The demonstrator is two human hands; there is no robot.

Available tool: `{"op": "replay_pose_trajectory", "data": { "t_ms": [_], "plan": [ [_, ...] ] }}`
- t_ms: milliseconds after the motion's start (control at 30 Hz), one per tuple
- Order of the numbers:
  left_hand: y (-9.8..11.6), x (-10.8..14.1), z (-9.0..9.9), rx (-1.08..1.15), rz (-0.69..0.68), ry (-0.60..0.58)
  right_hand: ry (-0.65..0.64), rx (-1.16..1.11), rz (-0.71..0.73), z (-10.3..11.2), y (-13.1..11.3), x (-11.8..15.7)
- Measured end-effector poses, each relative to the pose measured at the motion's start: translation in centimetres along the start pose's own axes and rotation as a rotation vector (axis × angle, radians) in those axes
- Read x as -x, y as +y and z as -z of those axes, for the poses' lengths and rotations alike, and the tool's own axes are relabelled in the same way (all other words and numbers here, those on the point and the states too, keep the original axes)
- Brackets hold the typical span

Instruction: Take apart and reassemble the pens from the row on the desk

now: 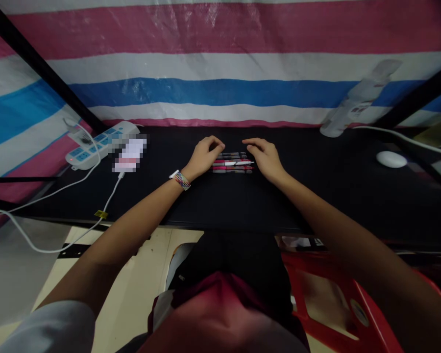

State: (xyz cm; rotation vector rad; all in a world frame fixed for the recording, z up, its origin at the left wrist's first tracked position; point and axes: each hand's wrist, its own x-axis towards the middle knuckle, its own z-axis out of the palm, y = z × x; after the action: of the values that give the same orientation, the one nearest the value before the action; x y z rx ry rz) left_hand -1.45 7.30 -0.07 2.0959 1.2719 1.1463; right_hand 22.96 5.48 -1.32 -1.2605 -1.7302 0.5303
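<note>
Several pens (233,169) lie side by side across the black table (228,206), between my two hands; some are dark, some pink, and one is white. My left hand (206,153) is at their left ends, its fingers curved with the thumb and fingertips close together; whether anything is between them is too small to tell. At the right ends of the pens is my right hand (262,154), its index finger stretched out to the left and nothing in its grasp. A patterned band is around my left wrist.
A white power strip (103,145) and a plugged-in phone (130,154) are on the left. On the right stand a clear bottle (356,105) and a white mouse (391,159), near a cable. A striped sheet hangs behind the table.
</note>
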Motion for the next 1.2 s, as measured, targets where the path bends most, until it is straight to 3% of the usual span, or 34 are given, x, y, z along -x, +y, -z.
{"op": "replay_pose_trajectory", "data": {
  "t_ms": [233, 500, 667, 933, 1200],
  "plan": [
    [1.2, -0.6, -2.1, 0.298, 0.039, 0.026, -0.021, -0.273, -0.034, -1.7, -1.3, 0.0],
    [1.8, -0.6, -1.8, 0.336, 0.069, 0.040, -0.014, -0.199, -0.047, -2.2, -1.2, 0.1],
    [1.5, -0.8, -1.8, 0.340, 0.062, 0.049, -0.018, 0.028, 0.105, -1.1, -2.3, 1.1],
    [1.3, -0.6, -1.6, 0.327, 0.059, 0.055, -0.258, 0.115, 0.504, 0.1, -4.8, 2.8],
    [1.1, -0.6, -1.3, 0.270, 0.044, 0.091, -0.361, 0.144, 0.555, 0.7, -5.0, 2.8]
  ]
}}
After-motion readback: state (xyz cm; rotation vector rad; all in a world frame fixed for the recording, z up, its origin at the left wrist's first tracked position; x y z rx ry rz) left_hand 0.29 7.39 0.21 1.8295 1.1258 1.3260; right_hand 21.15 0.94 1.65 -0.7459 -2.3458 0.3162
